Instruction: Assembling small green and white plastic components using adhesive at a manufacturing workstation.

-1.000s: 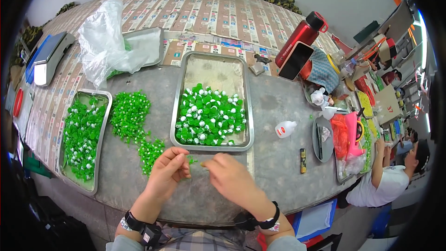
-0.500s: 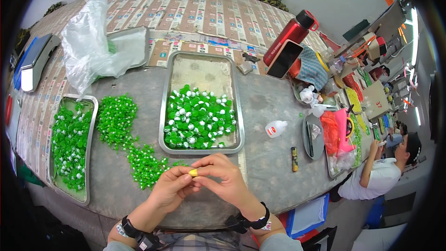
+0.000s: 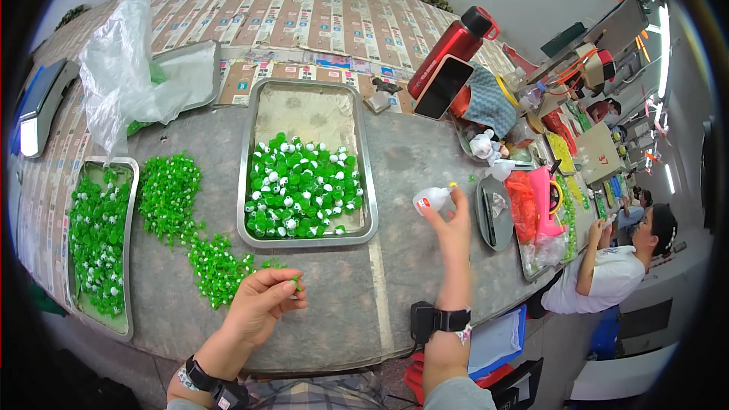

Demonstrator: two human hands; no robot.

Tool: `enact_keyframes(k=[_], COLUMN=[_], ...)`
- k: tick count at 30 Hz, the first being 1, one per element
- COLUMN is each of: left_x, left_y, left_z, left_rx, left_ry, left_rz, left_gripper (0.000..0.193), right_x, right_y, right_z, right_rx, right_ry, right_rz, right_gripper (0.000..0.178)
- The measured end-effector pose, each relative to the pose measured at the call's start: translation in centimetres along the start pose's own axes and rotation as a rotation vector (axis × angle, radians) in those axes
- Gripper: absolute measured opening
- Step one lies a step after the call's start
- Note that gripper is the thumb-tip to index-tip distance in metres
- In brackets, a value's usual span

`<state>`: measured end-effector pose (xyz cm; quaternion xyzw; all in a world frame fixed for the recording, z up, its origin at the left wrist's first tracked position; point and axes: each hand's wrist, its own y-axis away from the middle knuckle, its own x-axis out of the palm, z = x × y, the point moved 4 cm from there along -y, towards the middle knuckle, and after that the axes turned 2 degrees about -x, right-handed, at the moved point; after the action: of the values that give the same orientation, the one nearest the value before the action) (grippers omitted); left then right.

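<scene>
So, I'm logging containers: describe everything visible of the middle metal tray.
Rectangular tray, silver and metallic-looking, with rounded corners and a raised rim. It lies flat on the grey tabletop, its far part bare and pale, its near part heaped with green and white pieces. The left hand is nearby but not touching.

In the pinch of the left hand (image 3: 262, 304), the fingers hide most of a small green piece (image 3: 296, 282). Right of that grip, it is hard to tell whether the right hand (image 3: 454, 231) touches the white bottle (image 3: 430, 200), and the yellow bit (image 3: 453, 184) by the forefinger is too small to make out. Nearer the body, both grey sleeves (image 3: 459, 395) are cut off by the lower edge.
</scene>
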<state>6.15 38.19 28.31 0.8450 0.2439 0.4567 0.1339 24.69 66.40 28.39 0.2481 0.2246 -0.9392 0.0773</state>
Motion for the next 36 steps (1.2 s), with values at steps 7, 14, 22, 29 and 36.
enact_keyframes(k=[7,14,22,29,36], left_x=[-0.1,-0.6,-0.5,-0.6,-0.5], left_y=[-0.2,-0.2,-0.1,-0.2,-0.2], left_z=[0.0,-0.1,0.1,0.3,0.3], left_rx=[-0.017,-0.016,-0.035,-0.063,-0.070], left_ry=[0.010,0.119,0.132,0.140,0.144], left_rz=[0.015,0.106,0.116,0.087,0.090], left_gripper=[0.018,0.011,0.005,0.009,0.009], right_x=[1.4,1.5,2.6,2.8,3.2], right_y=[1.0,5.6,7.8,9.0,9.1], right_z=[6.2,14.8,17.5,17.8,17.8], right_rx=[0.116,-0.069,-0.189,-0.363,-0.383], right_ry=[-0.361,-0.618,-0.677,-0.531,-0.587], right_rz=[0.149,0.249,0.060,0.200,0.205], right_gripper=[0.034,0.043,0.058,0.052,0.050])
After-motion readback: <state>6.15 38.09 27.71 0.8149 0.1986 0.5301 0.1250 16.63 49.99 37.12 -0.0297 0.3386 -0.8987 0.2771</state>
